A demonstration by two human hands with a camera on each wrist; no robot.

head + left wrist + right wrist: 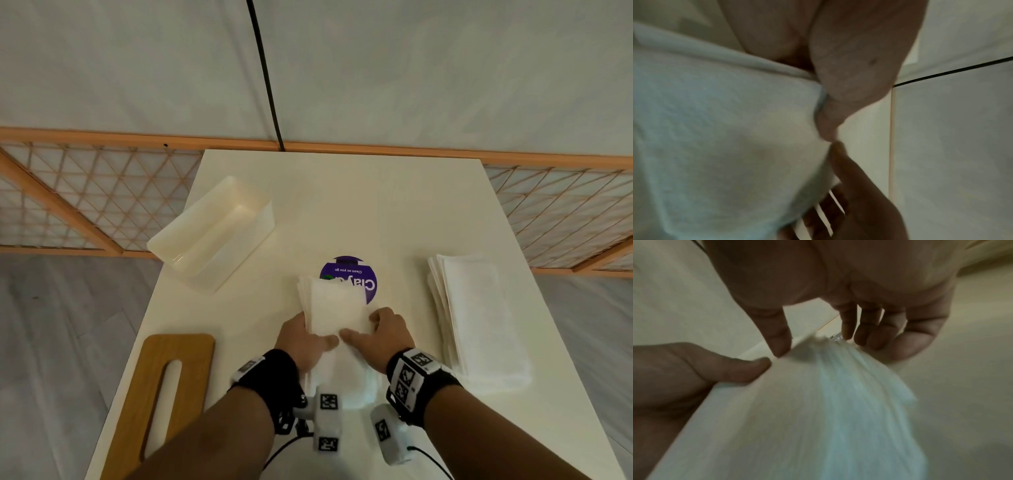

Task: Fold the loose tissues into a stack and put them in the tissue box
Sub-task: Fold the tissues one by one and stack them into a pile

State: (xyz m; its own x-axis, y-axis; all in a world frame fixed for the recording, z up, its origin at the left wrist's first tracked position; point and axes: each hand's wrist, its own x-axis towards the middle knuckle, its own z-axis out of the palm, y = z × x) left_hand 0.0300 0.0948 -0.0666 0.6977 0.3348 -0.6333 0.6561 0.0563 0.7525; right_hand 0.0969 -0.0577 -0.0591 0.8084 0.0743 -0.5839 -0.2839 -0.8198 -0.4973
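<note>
My left hand (303,342) and right hand (383,337) grip one stack of tissues (334,311) from either side, thumbs lying on top and nearly meeting, fingers curled round its edges. The stack sits at table centre, its far end over a purple round sticker (359,274). At ten o'clock from my hands stands the open, pale tissue box (212,226), well apart. At three o'clock lies a second tissue pile (476,318). At eight o'clock rests the wooden lid (164,394) with its slot, on the white table (342,205).
</note>
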